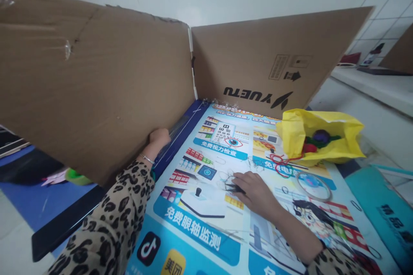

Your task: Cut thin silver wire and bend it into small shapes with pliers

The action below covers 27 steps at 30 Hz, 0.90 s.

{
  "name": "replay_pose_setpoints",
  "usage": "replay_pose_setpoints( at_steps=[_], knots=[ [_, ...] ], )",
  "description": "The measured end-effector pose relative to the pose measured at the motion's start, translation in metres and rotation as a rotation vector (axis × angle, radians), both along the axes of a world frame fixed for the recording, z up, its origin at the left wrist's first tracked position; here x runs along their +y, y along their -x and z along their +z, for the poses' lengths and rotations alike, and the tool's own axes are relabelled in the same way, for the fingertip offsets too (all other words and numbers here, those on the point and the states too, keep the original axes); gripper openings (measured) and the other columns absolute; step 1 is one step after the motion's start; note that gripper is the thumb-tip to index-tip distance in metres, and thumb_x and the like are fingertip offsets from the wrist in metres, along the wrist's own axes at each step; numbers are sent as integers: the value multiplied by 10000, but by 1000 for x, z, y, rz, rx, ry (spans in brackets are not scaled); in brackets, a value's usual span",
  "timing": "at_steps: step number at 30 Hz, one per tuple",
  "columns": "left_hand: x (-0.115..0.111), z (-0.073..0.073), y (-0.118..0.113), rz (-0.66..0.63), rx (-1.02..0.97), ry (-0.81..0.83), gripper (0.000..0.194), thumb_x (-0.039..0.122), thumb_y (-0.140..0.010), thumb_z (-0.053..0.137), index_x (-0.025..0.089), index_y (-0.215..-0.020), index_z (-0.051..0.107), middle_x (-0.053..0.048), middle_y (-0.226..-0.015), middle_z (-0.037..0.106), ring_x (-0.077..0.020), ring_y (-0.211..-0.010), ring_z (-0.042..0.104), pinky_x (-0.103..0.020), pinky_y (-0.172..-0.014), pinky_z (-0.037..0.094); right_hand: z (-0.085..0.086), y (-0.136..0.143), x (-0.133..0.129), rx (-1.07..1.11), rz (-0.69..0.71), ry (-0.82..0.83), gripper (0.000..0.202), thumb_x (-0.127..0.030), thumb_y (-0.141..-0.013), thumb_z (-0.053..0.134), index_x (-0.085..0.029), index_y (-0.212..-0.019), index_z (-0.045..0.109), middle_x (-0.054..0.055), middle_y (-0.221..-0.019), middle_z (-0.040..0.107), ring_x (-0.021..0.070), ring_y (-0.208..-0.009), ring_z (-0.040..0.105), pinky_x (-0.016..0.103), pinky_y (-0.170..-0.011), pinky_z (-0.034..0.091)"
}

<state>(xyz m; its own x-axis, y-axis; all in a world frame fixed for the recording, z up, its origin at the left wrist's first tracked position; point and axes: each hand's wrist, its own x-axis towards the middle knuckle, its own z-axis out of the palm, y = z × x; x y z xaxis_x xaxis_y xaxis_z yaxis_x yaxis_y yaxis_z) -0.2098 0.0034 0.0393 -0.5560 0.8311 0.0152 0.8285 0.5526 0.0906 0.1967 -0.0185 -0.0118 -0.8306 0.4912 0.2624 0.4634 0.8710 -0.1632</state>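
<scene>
My left hand (159, 137) is closed beside the lower edge of the left cardboard panel (129, 73). A dark, partly see-through strip (178, 128) lies by it; whether the hand grips it I cannot tell. Over the printed poster sheet (222, 167), my right hand (254, 189) has its fingers closed around a small tangle of thin dark strands (230, 182). More loose strands (256, 163) lie on the sheet just beyond it. Thin clear and dark scraps (230, 106) sit along the sheet's far edge.
A second cardboard panel (258, 60) stands behind the sheet. At right are an open yellow paper bag (325, 116) with coloured yarn-like pieces inside, red cord (278, 163), a roll of clear tape (312, 185) and a teal box (374, 197). A black flat bar (61, 223) lies at left.
</scene>
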Motion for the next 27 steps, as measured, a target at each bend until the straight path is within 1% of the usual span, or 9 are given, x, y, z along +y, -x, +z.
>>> replay_pose_setpoints(
  at_steps=[3, 5, 8, 12, 15, 17, 21, 25, 27],
  knots=[
    [-13, -6, -2, 21, 61, -3, 219, 208, -730, 513, 109, -821, 685, -231, -894, 656, -303, -921, 618, -375, -767, 470, -2, 0, 0, -2, -3, -2, 293, -357, -830, 478, -232, -1078, 574, 77, -1169, 573, 228, -975, 491, 384, -799, 387],
    [-20, -10, -6, 27, 84, -29, 259, 183, -769, 450, 94, -903, 654, -234, -937, 643, -300, -932, 614, -386, -770, 466, -3, 0, 0, -6, -5, -2, 290, -351, -827, 483, -234, -1077, 573, 73, -1174, 571, 229, -980, 488, 385, -803, 387],
    [-28, -16, -10, 36, 78, -72, 322, 146, -817, 345, 77, -1036, 571, -235, -955, 632, -294, -898, 624, -385, -731, 471, -2, 0, 0, -18, -11, 3, 289, -349, -825, 486, -235, -1077, 573, 69, -1176, 571, 227, -983, 489, 385, -805, 388],
    [-39, -24, -13, 10, 3, -109, 298, 116, -820, 334, 102, -1052, 519, -184, -886, 649, -258, -818, 641, -324, -680, 463, -1, 0, 1, -33, -9, 7, 294, -344, -830, 474, -228, -1083, 569, 74, -1187, 566, 228, -984, 493, 393, -810, 392],
    [-44, -30, -14, -13, -50, -166, 280, 97, -817, 354, 133, -1048, 507, -144, -892, 652, -215, -836, 632, -276, -690, 442, -4, -1, 2, -31, -3, 2, 299, -350, -829, 473, -228, -1086, 566, 72, -1196, 562, 231, -989, 496, 398, -817, 397],
    [-44, -34, -13, -26, -86, -214, 268, 89, -811, 376, 155, -1027, 519, -117, -914, 651, -187, -862, 619, -250, -701, 426, -7, -2, 4, -24, 4, -7, 297, -345, -823, 478, -236, -1084, 568, 70, -1200, 561, 229, -991, 503, 394, -816, 406],
    [-35, -39, -9, -44, -166, -295, 209, 118, -821, 393, 171, -892, 582, -81, -851, 657, -163, -817, 604, -241, -703, 409, -10, -3, 6, 0, 12, -30, 311, -334, -812, 485, -254, -1101, 567, 63, -1192, 569, 222, -992, 520, 389, -819, 418],
    [-21, -41, -6, -31, -259, -410, 229, 160, -842, 378, 157, -849, 607, -70, -795, 651, -148, -771, 588, -236, -696, 403, -9, -3, 7, 13, 16, -46, 309, -340, -809, 489, -262, -1097, 570, 62, -1178, 580, 217, -977, 533, 379, -806, 428],
    [-15, -41, -5, -25, -313, -477, 280, 216, -867, 345, 143, -833, 614, -66, -745, 641, -144, -726, 580, -236, -677, 405, -9, -2, 7, 8, 18, -45, 307, -340, -812, 488, -261, -1098, 567, 60, -1178, 580, 214, -975, 532, 376, -802, 430]
  ],
)
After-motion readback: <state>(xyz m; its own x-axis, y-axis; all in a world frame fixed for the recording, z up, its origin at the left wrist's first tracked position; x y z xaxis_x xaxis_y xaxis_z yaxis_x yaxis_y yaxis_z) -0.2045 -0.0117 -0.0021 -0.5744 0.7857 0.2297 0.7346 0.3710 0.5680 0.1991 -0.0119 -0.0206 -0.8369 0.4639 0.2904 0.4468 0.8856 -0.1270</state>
